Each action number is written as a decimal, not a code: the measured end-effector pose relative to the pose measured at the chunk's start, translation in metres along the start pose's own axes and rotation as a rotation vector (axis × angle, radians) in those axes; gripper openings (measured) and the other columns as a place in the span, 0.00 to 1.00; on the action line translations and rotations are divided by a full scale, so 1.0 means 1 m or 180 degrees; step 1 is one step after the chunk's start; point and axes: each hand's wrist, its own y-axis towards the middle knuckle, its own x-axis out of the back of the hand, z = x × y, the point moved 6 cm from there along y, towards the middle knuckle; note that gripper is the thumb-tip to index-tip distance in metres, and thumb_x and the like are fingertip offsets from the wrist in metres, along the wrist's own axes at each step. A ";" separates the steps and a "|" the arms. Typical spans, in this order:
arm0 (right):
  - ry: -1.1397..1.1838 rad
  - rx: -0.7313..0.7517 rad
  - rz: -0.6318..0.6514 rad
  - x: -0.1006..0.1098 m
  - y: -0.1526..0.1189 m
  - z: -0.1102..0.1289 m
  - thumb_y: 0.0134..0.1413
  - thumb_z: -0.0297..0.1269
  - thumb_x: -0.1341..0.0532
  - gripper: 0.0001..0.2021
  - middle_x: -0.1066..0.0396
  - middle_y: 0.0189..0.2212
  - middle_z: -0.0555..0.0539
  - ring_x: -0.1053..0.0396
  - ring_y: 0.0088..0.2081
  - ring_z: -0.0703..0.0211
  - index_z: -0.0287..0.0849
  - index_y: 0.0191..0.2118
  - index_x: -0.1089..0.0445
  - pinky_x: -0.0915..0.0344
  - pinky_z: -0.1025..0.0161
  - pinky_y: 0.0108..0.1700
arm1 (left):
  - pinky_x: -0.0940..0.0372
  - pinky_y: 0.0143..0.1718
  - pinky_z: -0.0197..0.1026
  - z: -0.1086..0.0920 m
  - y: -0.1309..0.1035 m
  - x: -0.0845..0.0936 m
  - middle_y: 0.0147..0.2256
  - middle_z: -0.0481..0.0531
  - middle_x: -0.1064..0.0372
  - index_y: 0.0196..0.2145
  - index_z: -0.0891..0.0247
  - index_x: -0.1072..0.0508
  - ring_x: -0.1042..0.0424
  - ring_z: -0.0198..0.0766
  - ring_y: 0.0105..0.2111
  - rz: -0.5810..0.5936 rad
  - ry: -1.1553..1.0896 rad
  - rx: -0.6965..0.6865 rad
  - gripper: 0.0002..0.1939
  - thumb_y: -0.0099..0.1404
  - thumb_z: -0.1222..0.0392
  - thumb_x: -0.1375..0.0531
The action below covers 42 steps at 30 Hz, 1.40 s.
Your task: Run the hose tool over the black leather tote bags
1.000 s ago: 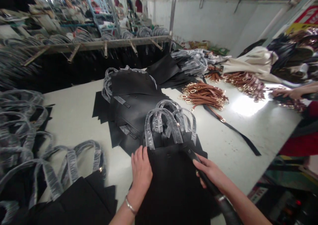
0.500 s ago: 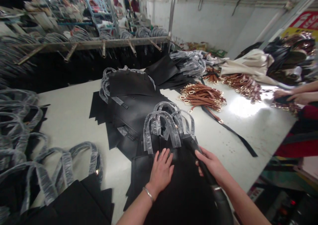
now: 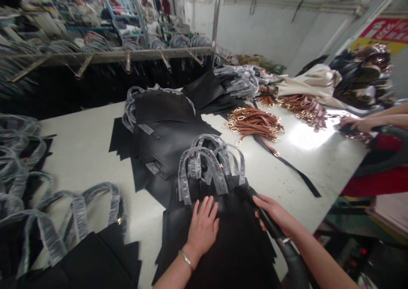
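Note:
A stack of black bags [image 3: 236, 238] lies flat on the table in front of me, with plastic-wrapped handles [image 3: 185, 178] standing up at its far end. My left hand [image 3: 203, 221] rests flat on the top bag, fingers spread just below the handles. My right hand [image 3: 276, 212] is wrapped round a black hose nozzle [image 3: 266, 220], whose flat tip is over the top bag near the right handle base. A dark hose [image 3: 295, 259] runs from it toward me.
More black bags [image 3: 95, 255] lie at the left. Further black bags [image 3: 168, 136] spread beyond my stack. Brown straps with gold clasps [image 3: 258, 122] and a long black strap [image 3: 298, 174] lie at the right. A co-worker's hands [image 3: 360, 123] hold a similar dark hose tool at the right edge.
The nozzle tip has shifted slightly toward me, from the handle bases onto the bag's upper part. My left hand stays on the bag. The whole view has turned a little to the right.

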 end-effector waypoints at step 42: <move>0.0054 0.0103 -0.0751 0.036 -0.133 -0.114 0.46 0.55 0.36 0.44 0.32 0.20 0.53 0.37 0.19 0.61 0.41 0.66 0.47 0.40 0.67 0.20 | 0.37 0.39 0.38 0.027 0.053 0.029 0.32 0.51 0.30 0.30 0.65 0.30 0.31 0.37 0.34 -0.0138 -0.3358 0.0829 0.05 0.53 0.65 0.43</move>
